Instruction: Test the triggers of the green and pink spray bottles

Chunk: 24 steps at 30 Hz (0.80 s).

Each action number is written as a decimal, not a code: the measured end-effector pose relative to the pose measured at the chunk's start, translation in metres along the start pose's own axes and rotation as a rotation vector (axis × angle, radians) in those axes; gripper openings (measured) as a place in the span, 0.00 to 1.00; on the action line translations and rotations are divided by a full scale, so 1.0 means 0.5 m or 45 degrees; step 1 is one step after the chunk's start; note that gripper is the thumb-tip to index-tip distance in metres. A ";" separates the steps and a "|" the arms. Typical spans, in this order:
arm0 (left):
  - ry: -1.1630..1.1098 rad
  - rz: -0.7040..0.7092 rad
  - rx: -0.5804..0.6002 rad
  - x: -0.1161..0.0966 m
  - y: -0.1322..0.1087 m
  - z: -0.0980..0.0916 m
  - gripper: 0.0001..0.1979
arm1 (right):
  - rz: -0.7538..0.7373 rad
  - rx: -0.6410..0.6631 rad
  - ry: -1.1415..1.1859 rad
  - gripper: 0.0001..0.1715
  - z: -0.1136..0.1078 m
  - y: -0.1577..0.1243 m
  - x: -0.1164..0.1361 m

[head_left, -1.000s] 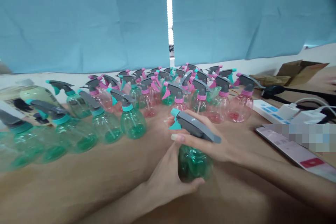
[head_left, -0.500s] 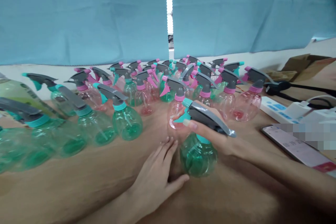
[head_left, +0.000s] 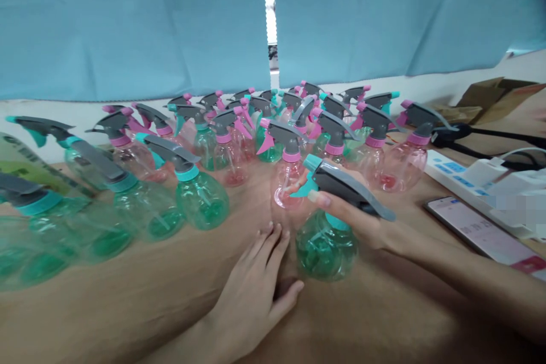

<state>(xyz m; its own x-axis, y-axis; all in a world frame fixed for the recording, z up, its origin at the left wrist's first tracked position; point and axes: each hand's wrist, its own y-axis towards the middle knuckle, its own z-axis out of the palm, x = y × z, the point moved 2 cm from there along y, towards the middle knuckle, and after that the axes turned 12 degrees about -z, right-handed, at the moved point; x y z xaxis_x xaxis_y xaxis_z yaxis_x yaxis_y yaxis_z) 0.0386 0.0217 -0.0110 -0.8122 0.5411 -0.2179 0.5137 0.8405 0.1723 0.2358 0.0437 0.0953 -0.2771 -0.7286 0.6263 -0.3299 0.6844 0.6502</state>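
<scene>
My right hand (head_left: 362, 222) grips a green spray bottle (head_left: 326, 244) by its neck, just under the grey trigger head (head_left: 345, 185) with a teal nozzle. The bottle stands on the brown table (head_left: 128, 307), slightly tilted. My left hand (head_left: 251, 290) lies open and flat on the table just left of the bottle, fingers together, thumb near the bottle's base, holding nothing.
Several green spray bottles (head_left: 198, 196) line the left side and several pink ones (head_left: 290, 176) crowd the back. A phone (head_left: 478, 230), a white power strip (head_left: 452, 170) with cables and a cardboard box (head_left: 495, 91) lie at right. Blue curtains hang behind.
My left hand let go of the bottle's body and now rests flat on the table. My right hand has shifted the bottle slightly right and away from me.
</scene>
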 end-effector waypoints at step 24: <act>-0.009 0.029 0.016 -0.004 0.003 -0.004 0.31 | 0.053 0.000 0.077 0.10 0.007 -0.011 -0.014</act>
<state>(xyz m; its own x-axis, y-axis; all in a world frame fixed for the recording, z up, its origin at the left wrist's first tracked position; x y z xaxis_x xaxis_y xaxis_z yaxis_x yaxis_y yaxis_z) 0.0406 0.0219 -0.0083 -0.7981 0.5606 -0.2209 0.5359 0.8280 0.1652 0.2363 0.0446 0.0858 -0.2359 -0.6966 0.6776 -0.3196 0.7141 0.6229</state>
